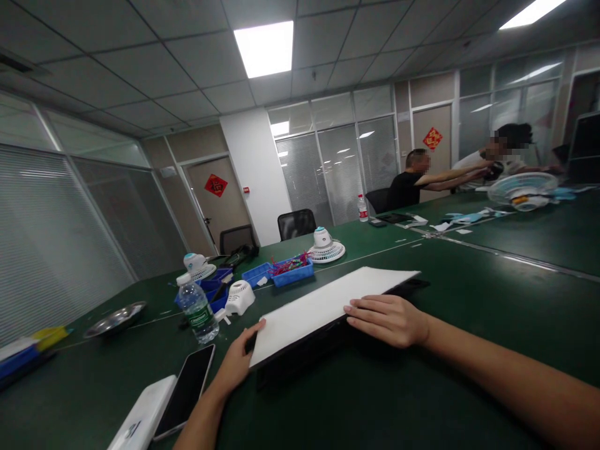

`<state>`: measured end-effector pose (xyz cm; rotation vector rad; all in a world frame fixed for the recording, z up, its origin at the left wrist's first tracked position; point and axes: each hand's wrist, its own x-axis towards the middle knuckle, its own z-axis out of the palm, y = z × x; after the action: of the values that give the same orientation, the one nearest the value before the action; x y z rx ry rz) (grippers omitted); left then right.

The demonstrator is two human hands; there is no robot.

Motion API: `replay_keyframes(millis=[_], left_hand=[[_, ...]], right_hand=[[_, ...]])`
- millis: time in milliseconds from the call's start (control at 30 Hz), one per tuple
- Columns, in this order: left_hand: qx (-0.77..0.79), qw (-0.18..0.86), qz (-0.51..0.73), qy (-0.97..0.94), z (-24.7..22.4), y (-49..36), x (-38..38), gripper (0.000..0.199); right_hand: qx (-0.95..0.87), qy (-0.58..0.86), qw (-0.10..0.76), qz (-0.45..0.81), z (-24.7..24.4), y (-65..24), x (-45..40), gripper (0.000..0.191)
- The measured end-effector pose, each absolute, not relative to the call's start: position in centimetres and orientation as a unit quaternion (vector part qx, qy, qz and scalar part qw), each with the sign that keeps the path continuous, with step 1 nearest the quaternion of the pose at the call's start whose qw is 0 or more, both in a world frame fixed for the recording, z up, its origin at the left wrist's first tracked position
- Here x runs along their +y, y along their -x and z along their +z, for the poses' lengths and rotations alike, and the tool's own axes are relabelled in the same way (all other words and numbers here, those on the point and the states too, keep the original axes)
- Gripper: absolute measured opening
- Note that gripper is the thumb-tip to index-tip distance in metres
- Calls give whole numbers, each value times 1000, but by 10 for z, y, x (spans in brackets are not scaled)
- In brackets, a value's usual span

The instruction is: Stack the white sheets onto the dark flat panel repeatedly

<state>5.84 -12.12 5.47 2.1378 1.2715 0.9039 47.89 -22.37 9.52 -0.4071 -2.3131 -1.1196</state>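
Note:
A white sheet of paper point(323, 303) lies on a dark board or folder point(300, 342), tilted a little above the green table. My left hand point(239, 359) is closed on its left corner, thumb at the paper's edge and the other fingers mostly hidden beneath. Across the near right edge of the paper rests my right hand point(387, 320), its fingers stretched out flat. What lies under the board is in shadow and I cannot make it out. A black-screened phone point(187, 390) and a white box-like object point(143, 412) lie beside my left forearm.
Beyond the paper are a water bottle point(197, 309), a white vented housing point(240, 297), blue trays point(293, 273) with wires, and small fans point(327, 247). A metal dish point(115, 320) sits at left. Two people point(407, 181) work at the far right near a fan guard point(522, 190).

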Motion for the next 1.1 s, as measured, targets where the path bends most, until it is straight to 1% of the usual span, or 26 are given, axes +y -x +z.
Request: replay_keyframes(millis=[67,167,267,400,500,567,700,867,933,1033,1100], left_hand=[[425,216,322,-818,57,-66,-126,66],[414,205,297,-836,55,-73,-126,59],[425,206,285,-834,52,-75,-122,51],[428,199,282,-835,50,-75,-121,48],[434,200,277,-833,49,-76,-123,50],[440,204,279,-829,49,-76,-123,55],[461,205,317,-803,46,-70,-118,67],[552,175,339,-742,43,-60,-109,72],[555,178,332,-742,44,-58,-110,70],[541,187,303,-762,46,-57,-112,62],[530,183,292,-775,46,-56,-112,56]], right_hand=[[-855,165,273,-409,96,-488,-222,38],[-861,172,284,-385,90,-496,-218,41],[-860,187,331,-342,77,-497,-211,32],[-849,208,367,-317,65,-491,-205,17],[-833,243,375,-326,68,-488,-207,14],[-824,274,372,-327,76,-487,-208,14],[-807,335,358,-328,110,-488,-214,13],[-779,455,304,-306,165,-494,-240,15],[-756,513,262,-310,181,-500,-253,17],[-719,578,194,-335,196,-519,-265,20],[-697,600,180,-350,202,-539,-267,22]])
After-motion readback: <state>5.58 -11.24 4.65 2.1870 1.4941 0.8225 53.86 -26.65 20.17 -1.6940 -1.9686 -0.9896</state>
